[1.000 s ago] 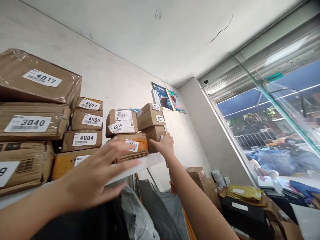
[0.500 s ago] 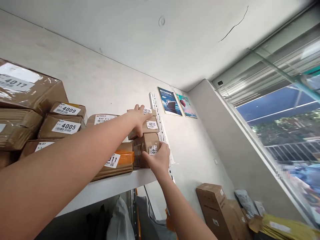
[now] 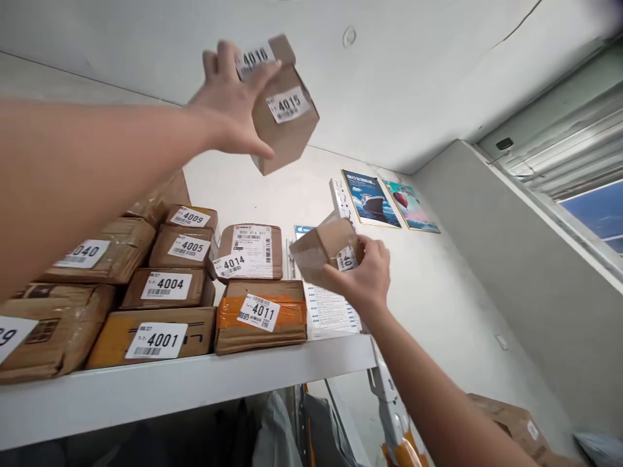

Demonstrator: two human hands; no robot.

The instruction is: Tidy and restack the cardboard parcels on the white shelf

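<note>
High in front of the ceiling, my left hand [image 3: 228,104] grips a cardboard box [image 3: 287,139] labelled 4015. A smaller cardboard piece [image 3: 282,50] with a 4016 label sits against its top, partly behind my fingers; I cannot tell if it is a separate box. Lower right, my right hand [image 3: 365,272] clasps another small box [image 3: 316,253], tilted, its label partly covered and starting 401. That box is held above the shelf [image 3: 292,363], near its right end. Just left of it stand the box labelled 4014 [image 3: 267,253] and the orange-taped box labelled 4011 [image 3: 292,318].
Stacked parcels fill the shelf's left side, among them boxes labelled 4004 [image 3: 189,288] and 4001 [image 3: 202,324]. A white perforated post [image 3: 341,198] rises at the right end. Printed sheets [image 3: 335,311] hang behind. Grey bags [image 3: 277,434] are below; a large carton [image 3: 506,415] stands lower right.
Both hands have lifted boxes off the right end of the shelf. My left hand rose highest; my right hand's box left the spot beside 4011. The view turned left and up.
</note>
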